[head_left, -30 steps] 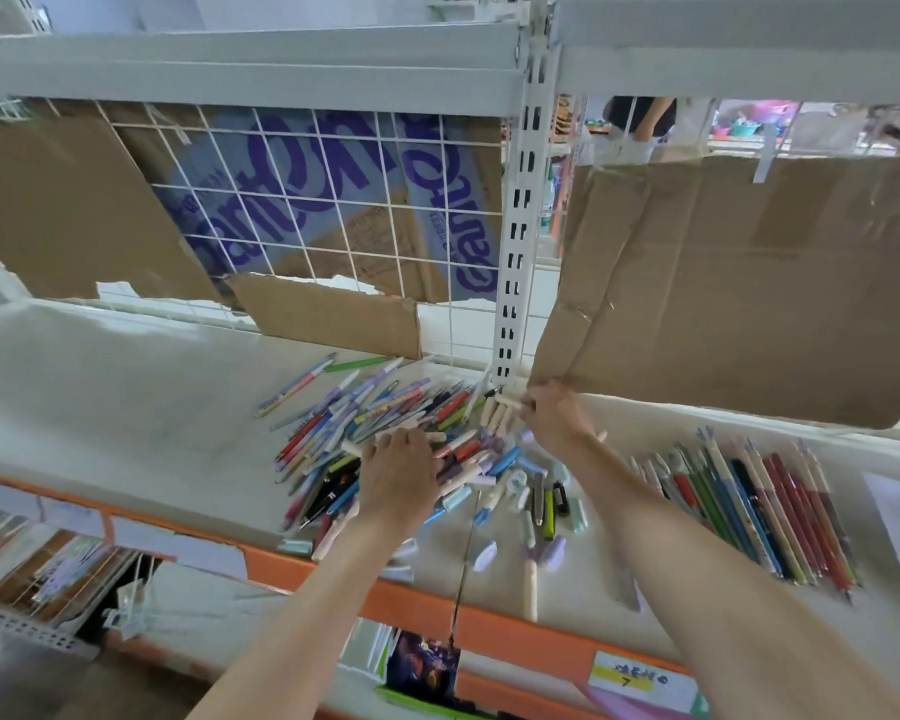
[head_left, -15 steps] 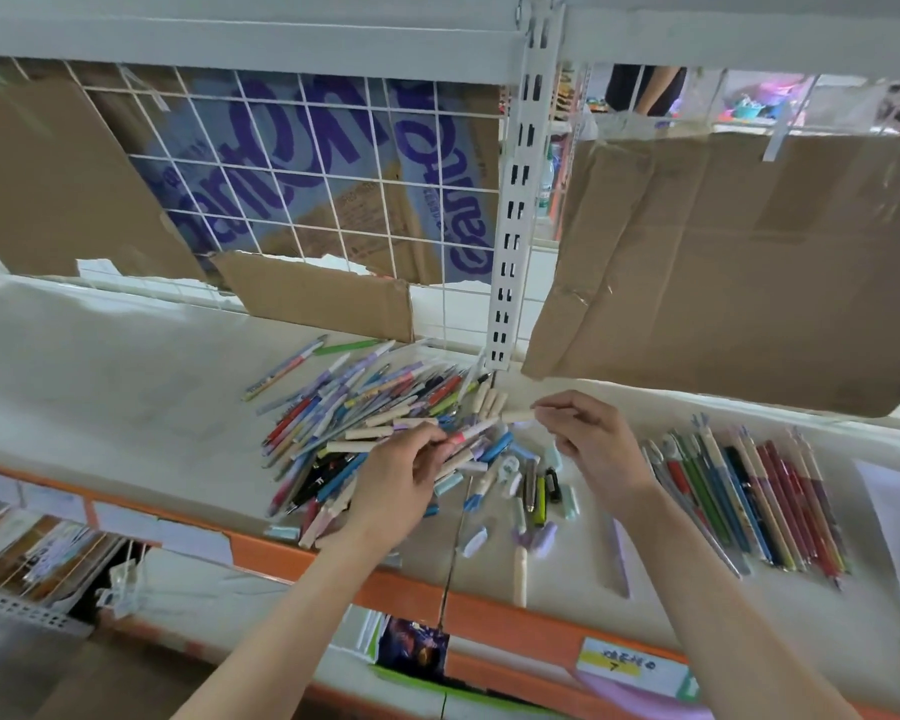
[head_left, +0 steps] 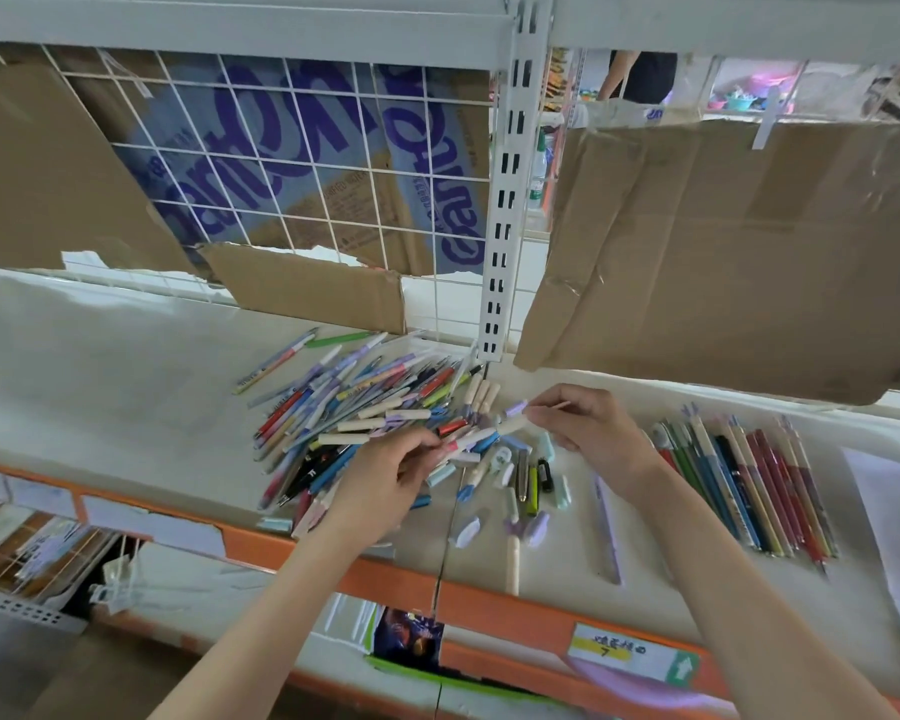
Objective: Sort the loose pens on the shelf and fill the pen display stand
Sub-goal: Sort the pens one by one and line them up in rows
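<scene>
A jumbled heap of loose pens in many colours lies on the white shelf, left of centre. My left hand pinches one end of a white pen with a red band, lifted just above the heap. My right hand pinches a cream pen with a lilac cap that meets the other pen end to end. A sorted row of pens lies side by side to the right. No display stand is in view.
Scattered caps and short pens lie between my hands and the orange shelf edge. A white slotted upright and hanging cardboard sheets close the back. A lone lilac pen lies under my right forearm.
Both hands rose from the heap, each with a pen. They came together above the pile's right edge, the right hand drawing back from the upright.
</scene>
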The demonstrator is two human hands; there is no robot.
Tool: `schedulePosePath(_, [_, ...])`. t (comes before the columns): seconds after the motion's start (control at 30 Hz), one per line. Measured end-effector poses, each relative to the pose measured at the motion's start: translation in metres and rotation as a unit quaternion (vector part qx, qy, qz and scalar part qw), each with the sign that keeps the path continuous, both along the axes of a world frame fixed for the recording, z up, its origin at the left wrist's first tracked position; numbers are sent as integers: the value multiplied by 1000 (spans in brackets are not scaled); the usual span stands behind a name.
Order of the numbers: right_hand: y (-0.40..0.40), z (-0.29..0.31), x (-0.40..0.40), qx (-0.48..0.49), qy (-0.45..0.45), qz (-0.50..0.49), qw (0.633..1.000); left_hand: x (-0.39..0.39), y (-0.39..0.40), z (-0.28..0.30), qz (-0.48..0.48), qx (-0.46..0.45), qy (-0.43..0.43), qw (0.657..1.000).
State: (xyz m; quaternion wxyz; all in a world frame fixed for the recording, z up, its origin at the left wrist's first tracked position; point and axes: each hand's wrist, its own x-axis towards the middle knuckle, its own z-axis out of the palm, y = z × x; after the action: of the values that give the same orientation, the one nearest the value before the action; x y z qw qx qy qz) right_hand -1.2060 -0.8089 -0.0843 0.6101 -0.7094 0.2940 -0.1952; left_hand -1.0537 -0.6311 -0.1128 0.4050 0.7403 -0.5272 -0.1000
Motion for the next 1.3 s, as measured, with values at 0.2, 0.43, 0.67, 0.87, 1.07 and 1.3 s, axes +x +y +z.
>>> schedulePosePath(0.2, [7,-8,0,120,-79,-26,989,-2,1,3,-29,18,39,999])
schedulePosePath(0.43, [27,-16,12,142,-81,-12,986,-13,-10,8,-6,69,75,995])
schedulePosePath(0.67, [22,-4,9,106,-76,-33,991,-20,-23,24,6,109,403,909])
schedulePosePath(0.87, [23,-3,6,208,-167,-52,962,-26,-35,32,-21,74,427,901])
schedulePosePath(1.07, [23,-4,-11,181,-167,-60,967,-43,-40,14,-39,114,367,922])
schedulePosePath(1.3, [3,-19,-30,-175,143,-132,965,-15,-24,-2,54,116,57,990])
